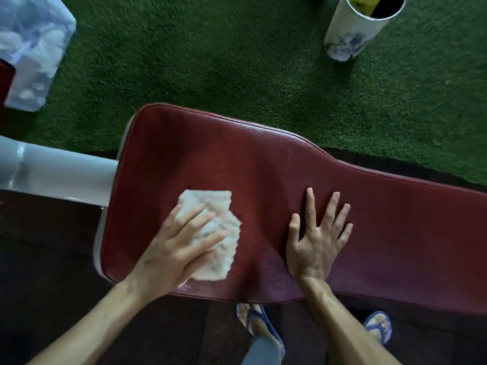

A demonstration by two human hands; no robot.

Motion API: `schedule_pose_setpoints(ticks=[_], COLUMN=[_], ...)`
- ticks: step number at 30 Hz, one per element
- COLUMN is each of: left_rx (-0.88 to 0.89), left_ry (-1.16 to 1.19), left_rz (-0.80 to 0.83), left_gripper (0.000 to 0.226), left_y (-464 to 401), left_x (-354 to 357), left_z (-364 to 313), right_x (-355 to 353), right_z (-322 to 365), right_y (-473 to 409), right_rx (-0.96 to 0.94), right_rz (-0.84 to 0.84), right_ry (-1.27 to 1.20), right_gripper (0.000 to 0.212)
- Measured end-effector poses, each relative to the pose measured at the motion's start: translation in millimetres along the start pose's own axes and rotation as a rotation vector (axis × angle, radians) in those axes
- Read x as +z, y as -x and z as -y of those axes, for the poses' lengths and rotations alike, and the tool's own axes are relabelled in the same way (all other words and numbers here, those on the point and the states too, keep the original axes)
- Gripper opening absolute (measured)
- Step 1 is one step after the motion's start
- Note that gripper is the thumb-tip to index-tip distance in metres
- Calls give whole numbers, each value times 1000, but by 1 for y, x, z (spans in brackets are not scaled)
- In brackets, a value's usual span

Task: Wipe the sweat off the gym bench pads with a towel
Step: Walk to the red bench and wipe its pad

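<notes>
A dark red gym bench pad runs from the left centre to the right edge, wide at the left end. A crumpled white towel lies on its near left part. My left hand presses down on the towel, fingers spread over it. My right hand rests flat on the pad to the right of the towel, fingers apart, holding nothing. Small wet droplets show on the pad near the front edge, between and below the hands.
A white metal frame tube joins the bench at the left. Green turf lies beyond the bench, with a white cylindrical post at top right and a white block at top left. My feet in blue sandals stand on dark floor.
</notes>
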State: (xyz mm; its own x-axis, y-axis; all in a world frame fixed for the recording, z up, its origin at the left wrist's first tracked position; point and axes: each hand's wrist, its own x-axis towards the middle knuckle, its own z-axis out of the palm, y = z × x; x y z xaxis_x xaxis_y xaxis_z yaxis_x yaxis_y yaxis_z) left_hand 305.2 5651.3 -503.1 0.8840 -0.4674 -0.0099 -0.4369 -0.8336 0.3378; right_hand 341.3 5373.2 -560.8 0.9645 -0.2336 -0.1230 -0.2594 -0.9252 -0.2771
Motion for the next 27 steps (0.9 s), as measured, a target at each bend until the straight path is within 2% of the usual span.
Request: schedule_pose_setpoints(ticks=[2, 5, 7, 9, 12, 14, 16, 18, 20, 22, 25, 27], left_rx=[42, 31, -22, -88, -205, -271, -235, -103, -39, -104, -180, -239], left_ry=[-53, -124, -115, -131, -163, -132, -33, 14, -14, -21, -35, -49], left_rz=[53, 69, 19, -99, -213, -219, -164, -52, 5, -2, -35, -89], left_gripper=[42, 43, 42, 37, 36, 38, 37, 36, 35, 36, 37, 39], left_y=[31, 33, 0, -48, -115, -121, -89, -34, 15, 42, 35, -1], left_x=[-12, -34, -43, -42, -32, -14, 6, 15, 15, 7, -1, -4], left_z=[22, 69, 90, 101, 88, 57, 11, -26, -29, -18, -2, 12], right_x=[0, -1, -1, -1, 0, 0, 0, -1, 0, -1, -2, -2], right_z=[0, 1, 2, 2, 2, 1, 1, 0, -1, -1, 1, 1], right_y=[0, 0, 0, 1, 0, 0, 0, 0, 0, 0, 0, 0], right_rx=[7, 5, 14, 9, -3, 2, -4, -9, -1, -5, -5, -5], right_rz=[4, -3, -14, -17, -23, -19, -24, -25, -24, -18, -17, -21], right_ry=[-6, -11, -12, -14, -15, -16, -10, -9, -13, -17, -17, -17], right_gripper=[60, 60, 60, 60, 60, 60, 60, 60, 60, 60, 60, 59])
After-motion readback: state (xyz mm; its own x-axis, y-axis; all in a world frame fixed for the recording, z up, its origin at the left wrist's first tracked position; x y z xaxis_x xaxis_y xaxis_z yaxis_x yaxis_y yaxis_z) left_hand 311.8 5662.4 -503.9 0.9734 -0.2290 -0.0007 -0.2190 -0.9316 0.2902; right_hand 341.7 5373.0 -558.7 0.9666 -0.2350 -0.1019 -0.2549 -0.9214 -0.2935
